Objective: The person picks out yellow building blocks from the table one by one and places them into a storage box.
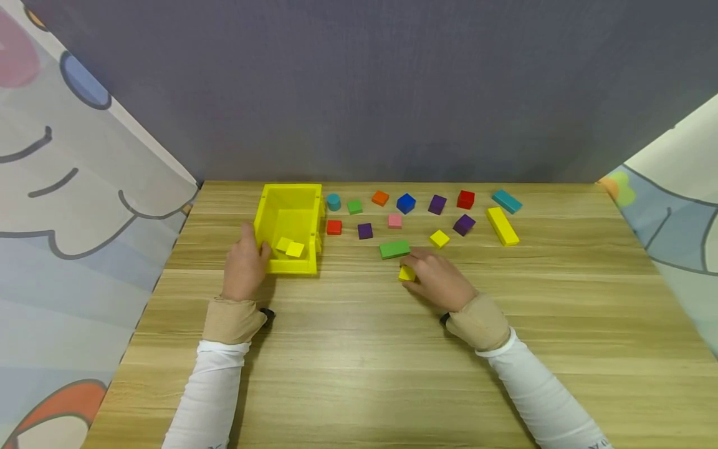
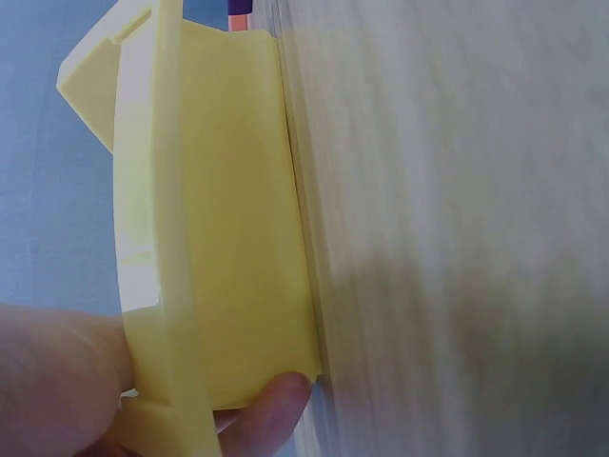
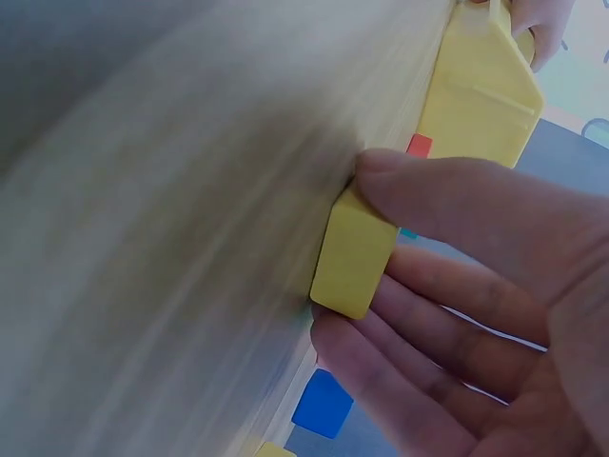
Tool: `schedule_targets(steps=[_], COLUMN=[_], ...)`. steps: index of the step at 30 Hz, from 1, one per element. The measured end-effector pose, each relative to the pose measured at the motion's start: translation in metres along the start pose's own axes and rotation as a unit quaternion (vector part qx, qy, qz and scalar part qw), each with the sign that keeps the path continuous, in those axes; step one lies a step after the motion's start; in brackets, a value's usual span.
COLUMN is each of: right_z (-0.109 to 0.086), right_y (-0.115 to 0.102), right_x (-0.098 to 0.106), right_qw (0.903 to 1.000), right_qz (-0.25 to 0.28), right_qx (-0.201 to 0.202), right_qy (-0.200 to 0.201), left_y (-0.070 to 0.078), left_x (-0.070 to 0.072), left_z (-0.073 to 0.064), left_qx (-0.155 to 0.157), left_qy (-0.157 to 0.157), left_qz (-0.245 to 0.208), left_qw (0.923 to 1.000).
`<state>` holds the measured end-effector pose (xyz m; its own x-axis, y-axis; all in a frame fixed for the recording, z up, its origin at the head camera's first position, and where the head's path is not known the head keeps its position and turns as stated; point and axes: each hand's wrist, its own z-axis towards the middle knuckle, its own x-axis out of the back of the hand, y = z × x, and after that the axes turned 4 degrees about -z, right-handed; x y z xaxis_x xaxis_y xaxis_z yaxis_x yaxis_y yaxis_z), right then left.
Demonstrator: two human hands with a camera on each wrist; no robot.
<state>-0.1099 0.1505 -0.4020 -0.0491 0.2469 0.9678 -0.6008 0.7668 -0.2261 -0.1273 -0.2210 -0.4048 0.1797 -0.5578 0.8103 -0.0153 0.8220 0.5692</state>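
A yellow bin (image 1: 291, 212) stands at the left of the wooden table with two yellow blocks (image 1: 294, 249) inside. My left hand (image 1: 245, 262) grips its near left corner; in the left wrist view the thumb and a finger (image 2: 271, 419) lie on either side of the rim. Farther right, my right hand (image 1: 440, 277) pinches a yellow block (image 3: 357, 257) between thumb and fingertips, at or just above the tabletop. Just beyond that block lies a green rectangular block (image 1: 395, 249). Another yellow block (image 1: 439, 239) lies a little behind the right hand.
Several loose blocks spread across the back, among them a red block (image 1: 334, 227), a teal cylinder (image 1: 333, 201), a blue cube (image 1: 406, 203) and a purple block (image 1: 464, 225). A long yellow block (image 1: 502, 226) lies at the right. A grey panel (image 1: 392, 93) rises behind the table.
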Motion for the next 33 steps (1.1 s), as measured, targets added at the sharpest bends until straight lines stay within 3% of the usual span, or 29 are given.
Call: schedule_targets(steps=[7,15,33], right_z=[-0.001,0.002,0.028], right_y=[0.000,-0.002,-0.021], right_x=[0.002,0.007,0.019], right_qw=[0.9999,0.9992,0.9959], right_qz=[0.014,0.027,0.023], right_qx=[-0.001,0.009,0.053], right_qy=[-0.001,0.029,0.070], left_y=[0.000,-0.001,0.000], left_x=[0.000,-0.001,-0.001], left_z=[0.000,0.000,0.000], left_qx=[-0.002,-0.002,0.001], left_qy=[0.002,0.000,0.006], left_qz=[-0.002,-0.003,-0.005], left_qw=[1.0000,1.0000,1.0000])
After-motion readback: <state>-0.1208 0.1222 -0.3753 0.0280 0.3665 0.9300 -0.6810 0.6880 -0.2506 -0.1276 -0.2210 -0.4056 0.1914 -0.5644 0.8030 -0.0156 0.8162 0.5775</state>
